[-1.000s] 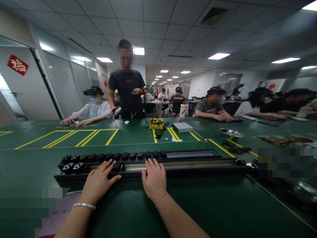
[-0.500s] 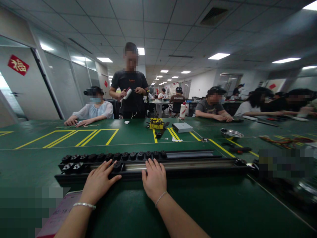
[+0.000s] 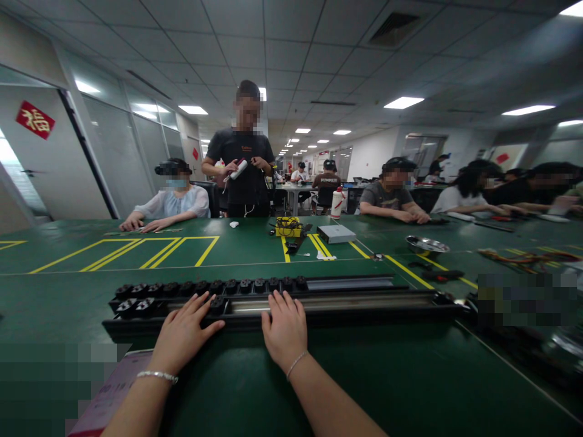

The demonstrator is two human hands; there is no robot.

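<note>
A long black track (image 3: 364, 314) with a pale metal channel lies across the green table, just ahead of me. Over its left part rests my left hand (image 3: 184, 331), fingers spread, touching its edge beside a black socket-like module (image 3: 221, 305). Two more such modules (image 3: 144, 306) with silvery tops sit at the track's left end. My right hand (image 3: 286, 325) lies flat on the middle of the channel, fingers stretched out and holding nothing. Directly behind runs a second black track (image 3: 350, 283), its left part carrying a row of several dark round-topped modules (image 3: 246, 284).
At lower left lies a pinkish screen-like panel (image 3: 121, 388), partly pixelated. Farther back are a metal bowl (image 3: 427, 244), a grey box (image 3: 336, 234), a yellow box with cables (image 3: 288, 227) and a white bottle (image 3: 337, 203). Co-workers sit across the table; one person (image 3: 246, 164) stands.
My hands and the tracks stay as they were. Across the table, the standing person has shifted slightly to the right and raised the white object a little.
</note>
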